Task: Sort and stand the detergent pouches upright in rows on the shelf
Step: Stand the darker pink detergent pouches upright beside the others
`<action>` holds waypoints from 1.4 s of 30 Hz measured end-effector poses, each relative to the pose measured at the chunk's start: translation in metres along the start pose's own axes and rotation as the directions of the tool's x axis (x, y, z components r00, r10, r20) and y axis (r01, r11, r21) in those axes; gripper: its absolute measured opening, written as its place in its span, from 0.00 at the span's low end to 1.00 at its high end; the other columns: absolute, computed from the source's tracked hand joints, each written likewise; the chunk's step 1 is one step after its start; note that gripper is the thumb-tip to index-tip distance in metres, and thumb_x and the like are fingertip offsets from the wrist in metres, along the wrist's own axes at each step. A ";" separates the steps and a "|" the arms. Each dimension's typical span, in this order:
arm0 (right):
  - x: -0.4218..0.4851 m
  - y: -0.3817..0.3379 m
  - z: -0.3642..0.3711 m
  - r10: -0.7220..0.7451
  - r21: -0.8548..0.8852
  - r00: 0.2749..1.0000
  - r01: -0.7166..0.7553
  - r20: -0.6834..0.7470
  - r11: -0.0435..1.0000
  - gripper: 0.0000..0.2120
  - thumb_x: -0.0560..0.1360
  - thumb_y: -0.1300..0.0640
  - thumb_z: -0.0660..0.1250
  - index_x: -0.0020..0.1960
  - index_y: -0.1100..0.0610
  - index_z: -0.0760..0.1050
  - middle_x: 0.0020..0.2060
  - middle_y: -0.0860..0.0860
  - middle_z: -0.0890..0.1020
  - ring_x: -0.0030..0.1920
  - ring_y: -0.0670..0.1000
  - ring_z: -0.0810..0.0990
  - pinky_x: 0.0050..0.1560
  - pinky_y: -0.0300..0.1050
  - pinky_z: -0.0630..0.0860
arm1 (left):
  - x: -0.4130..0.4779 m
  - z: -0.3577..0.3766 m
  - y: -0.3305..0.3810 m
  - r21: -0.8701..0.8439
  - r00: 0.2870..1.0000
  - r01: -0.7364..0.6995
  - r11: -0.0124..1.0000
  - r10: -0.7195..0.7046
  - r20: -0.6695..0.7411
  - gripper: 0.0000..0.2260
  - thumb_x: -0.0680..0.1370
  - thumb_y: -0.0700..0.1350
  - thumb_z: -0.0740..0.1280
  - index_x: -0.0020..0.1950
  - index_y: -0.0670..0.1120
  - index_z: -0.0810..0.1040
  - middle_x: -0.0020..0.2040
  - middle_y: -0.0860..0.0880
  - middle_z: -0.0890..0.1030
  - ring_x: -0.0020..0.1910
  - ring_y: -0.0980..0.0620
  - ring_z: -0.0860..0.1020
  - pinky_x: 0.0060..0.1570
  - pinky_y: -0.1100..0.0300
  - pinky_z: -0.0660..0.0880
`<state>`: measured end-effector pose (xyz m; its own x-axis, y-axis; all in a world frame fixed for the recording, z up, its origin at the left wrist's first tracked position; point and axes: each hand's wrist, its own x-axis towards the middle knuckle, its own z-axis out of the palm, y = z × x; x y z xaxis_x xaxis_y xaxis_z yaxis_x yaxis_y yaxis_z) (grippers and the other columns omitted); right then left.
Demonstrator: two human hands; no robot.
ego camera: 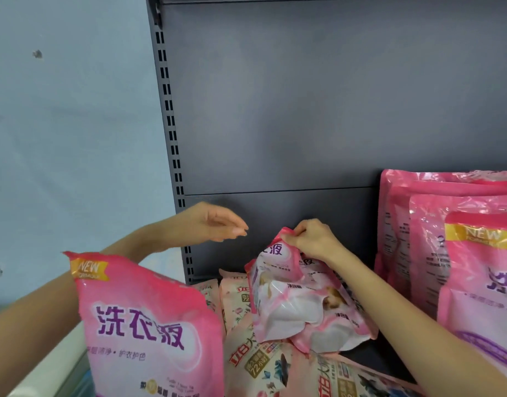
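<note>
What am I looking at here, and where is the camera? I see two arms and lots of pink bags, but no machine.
There is no machine. These are a person's two bare arms, filmed by one camera worn on their head, which looks forward and down. They face a dark grey shelf. The right hand pinches the top corner of a crumpled pink pouch; that is the only grip here. The left hand hovers open and holds nothing. On the right, a row of pink pouches stands upright. Floral pouches lie flat underneath, and a big pink pouch fills the near left.
</note>
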<state>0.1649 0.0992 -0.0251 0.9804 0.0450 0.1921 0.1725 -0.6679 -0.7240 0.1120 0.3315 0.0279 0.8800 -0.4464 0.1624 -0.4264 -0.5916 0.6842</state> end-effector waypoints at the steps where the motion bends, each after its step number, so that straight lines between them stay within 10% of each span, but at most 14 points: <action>1: 0.002 0.000 0.002 0.004 0.009 1.000 -0.004 -0.001 1.000 0.18 0.74 0.51 0.67 0.50 0.67 0.79 0.46 0.60 0.83 0.46 0.56 0.81 0.48 0.46 0.75 | 0.004 0.003 -0.005 0.070 1.000 -0.017 0.997 0.018 -0.008 0.11 0.74 0.47 0.68 0.56 0.49 0.80 0.53 0.54 0.82 0.52 0.60 0.79 0.56 0.66 0.74; 9: 0.013 0.008 0.010 0.004 0.284 1.000 -0.007 0.009 0.959 0.08 0.71 0.60 0.71 0.38 0.55 0.73 0.31 0.51 0.76 0.36 0.50 0.75 0.41 0.46 0.74 | 0.028 0.020 -0.030 0.303 0.998 -0.040 0.952 0.050 -0.026 0.19 0.76 0.50 0.66 0.67 0.49 0.72 0.64 0.55 0.75 0.58 0.62 0.74 0.56 0.72 0.70; 18: -0.003 -0.016 0.007 -0.174 0.435 0.985 0.155 0.003 0.887 0.07 0.72 0.61 0.71 0.39 0.55 0.73 0.40 0.58 0.83 0.36 0.51 0.80 0.38 0.43 0.75 | 0.036 0.027 -0.036 0.275 0.990 -0.103 0.956 0.124 -0.061 0.21 0.77 0.50 0.64 0.69 0.49 0.69 0.66 0.54 0.74 0.61 0.61 0.72 0.59 0.69 0.68; 28: -0.021 -0.047 -0.009 -0.264 0.598 0.964 0.227 -0.027 0.768 0.07 0.72 0.64 0.71 0.40 0.56 0.74 0.37 0.54 0.82 0.35 0.48 0.80 0.39 0.41 0.78 | 0.031 0.012 -0.032 0.093 0.985 -0.139 0.986 0.147 -0.085 0.09 0.78 0.49 0.60 0.51 0.48 0.79 0.47 0.51 0.82 0.47 0.54 0.80 0.51 0.59 0.75; 42: -0.040 -0.076 -0.037 -0.339 0.730 0.936 0.298 -0.097 0.615 0.06 0.71 0.65 0.71 0.42 0.57 0.74 0.38 0.53 0.83 0.37 0.49 0.82 0.39 0.43 0.81 | 0.011 -0.022 0.018 -0.043 0.933 -0.225 0.973 0.203 -0.298 0.06 0.76 0.42 0.64 0.41 0.45 0.79 0.29 0.57 0.79 0.28 0.63 0.73 0.31 0.72 0.69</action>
<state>0.1088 0.1204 0.0466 0.8497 0.1967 0.4892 0.4683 0.1448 -0.8716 0.1188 0.3307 0.0575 0.7969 -0.3363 0.5018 -0.6041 -0.4462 0.6603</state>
